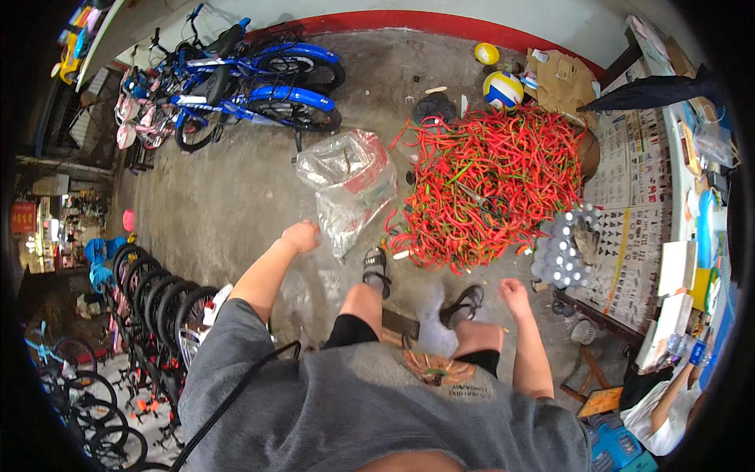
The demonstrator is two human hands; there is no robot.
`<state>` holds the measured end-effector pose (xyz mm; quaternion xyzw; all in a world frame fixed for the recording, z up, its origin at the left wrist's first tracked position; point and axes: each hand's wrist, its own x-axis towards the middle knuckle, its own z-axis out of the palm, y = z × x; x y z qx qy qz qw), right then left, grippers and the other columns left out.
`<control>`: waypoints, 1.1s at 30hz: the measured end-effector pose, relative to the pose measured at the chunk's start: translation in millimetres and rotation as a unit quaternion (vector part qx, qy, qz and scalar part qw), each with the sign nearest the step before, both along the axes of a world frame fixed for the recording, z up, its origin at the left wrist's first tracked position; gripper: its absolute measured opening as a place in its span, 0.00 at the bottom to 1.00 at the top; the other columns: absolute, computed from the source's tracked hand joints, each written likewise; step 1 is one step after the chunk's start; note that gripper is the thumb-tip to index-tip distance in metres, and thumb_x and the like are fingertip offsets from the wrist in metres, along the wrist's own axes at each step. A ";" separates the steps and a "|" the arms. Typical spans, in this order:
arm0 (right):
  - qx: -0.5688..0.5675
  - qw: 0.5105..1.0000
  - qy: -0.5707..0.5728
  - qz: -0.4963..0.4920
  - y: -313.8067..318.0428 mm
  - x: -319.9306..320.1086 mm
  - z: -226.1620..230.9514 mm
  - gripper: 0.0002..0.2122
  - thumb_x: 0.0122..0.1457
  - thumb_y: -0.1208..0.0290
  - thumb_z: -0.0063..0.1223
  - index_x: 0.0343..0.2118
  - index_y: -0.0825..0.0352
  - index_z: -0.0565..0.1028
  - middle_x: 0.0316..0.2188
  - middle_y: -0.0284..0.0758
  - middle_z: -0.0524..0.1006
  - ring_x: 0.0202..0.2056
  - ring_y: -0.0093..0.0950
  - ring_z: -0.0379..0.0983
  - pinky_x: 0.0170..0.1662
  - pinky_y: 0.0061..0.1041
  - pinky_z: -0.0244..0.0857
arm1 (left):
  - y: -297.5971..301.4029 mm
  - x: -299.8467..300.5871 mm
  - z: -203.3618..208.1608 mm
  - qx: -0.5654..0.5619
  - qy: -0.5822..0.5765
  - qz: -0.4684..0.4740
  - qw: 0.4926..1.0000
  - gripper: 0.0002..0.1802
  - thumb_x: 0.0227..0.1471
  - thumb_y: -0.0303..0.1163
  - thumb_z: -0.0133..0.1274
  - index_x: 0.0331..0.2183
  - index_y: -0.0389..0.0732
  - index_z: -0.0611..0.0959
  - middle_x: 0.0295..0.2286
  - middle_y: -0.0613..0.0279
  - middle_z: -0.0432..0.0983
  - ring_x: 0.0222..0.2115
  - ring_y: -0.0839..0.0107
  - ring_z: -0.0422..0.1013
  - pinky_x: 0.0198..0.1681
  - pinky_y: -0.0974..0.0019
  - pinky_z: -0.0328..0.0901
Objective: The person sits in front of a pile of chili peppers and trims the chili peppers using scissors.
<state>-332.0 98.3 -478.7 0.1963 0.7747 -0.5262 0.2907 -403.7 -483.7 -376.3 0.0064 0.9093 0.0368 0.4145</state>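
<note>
A large heap of red chili peppers (487,189) with green stems covers the floor ahead and right of centre. Left of it lies a crumpled clear plastic bag (354,185). My left hand (302,235) is out in front with its fingers curled, at the bag's left edge in the picture. Whether it touches the bag, or has anything in it, I cannot make out. Near the front right of the heap is my right hand (515,297), fingers curled in and nothing showing in it. Among the peppers rests what looks like a pair of scissors (491,206).
Blue bicycles (267,98) stand at the far left, and a row of black wheels (169,307) on the near left. A ball (503,90) and cardboard (562,82) lie behind the peppers. Along the right is a cluttered table (684,259); a person's arm (668,401) shows at the lower right.
</note>
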 end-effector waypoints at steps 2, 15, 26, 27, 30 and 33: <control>0.009 0.998 0.033 0.054 -28.5 -8.6 -27.4 0.10 0.56 0.72 0.48 0.39 0.70 0.71 0.30 0.34 0.76 0.31 0.23 0.72 0.34 0.22 0.66 | -9.8 -36.3 -31.8 -0.057 0.026 0.031 0.998 0.22 0.42 0.34 0.55 0.43 0.43 0.75 0.46 0.54 0.66 0.47 0.56 0.65 0.49 0.59 0.63; 0.183 0.942 0.275 0.057 -28.1 -76.9 -134.1 0.09 0.54 0.75 0.49 0.37 0.71 0.72 0.32 0.41 0.74 0.34 0.32 0.73 0.37 0.26 0.66 | -20.6 -97.8 -330.2 0.104 0.022 -0.281 0.954 0.11 0.44 0.32 0.48 0.33 0.42 0.79 0.33 0.50 0.74 0.34 0.50 0.71 0.39 0.54 0.65; 0.265 0.883 0.349 0.167 -2.0 -92.4 -129.6 0.10 0.51 0.73 0.50 0.37 0.70 0.73 0.34 0.45 0.72 0.39 0.40 0.70 0.42 0.32 0.65 | 22.9 -62.7 -366.7 0.248 -0.108 -0.149 0.951 0.33 0.43 0.49 0.56 0.49 0.42 0.72 0.48 0.50 0.67 0.48 0.56 0.64 0.51 0.59 0.59; 0.266 0.887 0.344 0.154 -4.7 -100.4 -140.0 0.11 0.51 0.73 0.50 0.37 0.70 0.73 0.34 0.45 0.72 0.39 0.40 0.70 0.43 0.32 0.64 | 17.9 -63.7 -354.9 0.247 -0.111 -0.150 0.951 0.33 0.43 0.49 0.56 0.49 0.42 0.72 0.48 0.50 0.67 0.48 0.56 0.64 0.51 0.59 0.59; 0.269 0.879 0.357 0.164 -16.1 -133.7 -163.9 0.12 0.49 0.75 0.50 0.39 0.71 0.72 0.37 0.46 0.72 0.41 0.42 0.69 0.46 0.33 0.63 | -4.0 -61.2 -337.4 0.222 -0.047 -0.016 0.974 0.36 0.41 0.51 0.57 0.50 0.41 0.70 0.49 0.48 0.65 0.50 0.54 0.62 0.52 0.58 0.57; 0.337 0.837 0.382 0.201 -28.6 -167.6 -172.0 0.16 0.48 0.77 0.49 0.43 0.70 0.69 0.40 0.48 0.71 0.44 0.44 0.67 0.48 0.36 0.61 | -26.0 -28.7 -351.9 0.225 0.019 -0.163 0.960 0.46 0.37 0.52 0.60 0.54 0.42 0.63 0.51 0.46 0.62 0.51 0.52 0.60 0.54 0.57 0.56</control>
